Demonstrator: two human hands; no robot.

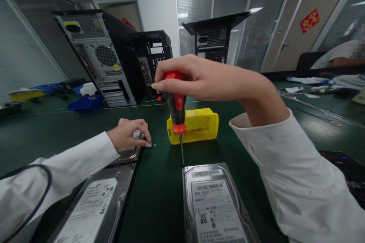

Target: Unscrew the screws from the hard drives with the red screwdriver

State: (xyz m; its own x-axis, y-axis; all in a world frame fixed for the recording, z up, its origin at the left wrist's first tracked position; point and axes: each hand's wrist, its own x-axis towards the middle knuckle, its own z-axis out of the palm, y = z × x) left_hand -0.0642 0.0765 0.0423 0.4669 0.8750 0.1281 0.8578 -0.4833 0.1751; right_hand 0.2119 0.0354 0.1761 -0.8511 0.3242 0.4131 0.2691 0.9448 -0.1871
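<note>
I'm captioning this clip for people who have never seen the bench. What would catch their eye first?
Dead centre, the right hand grips a red-and-black screwdriver upright, its tip at the top-left corner of a hard drive lying label up on the green table. Right behind stands a bright yellow bin. At left, the left hand rests on another drive.
</note>
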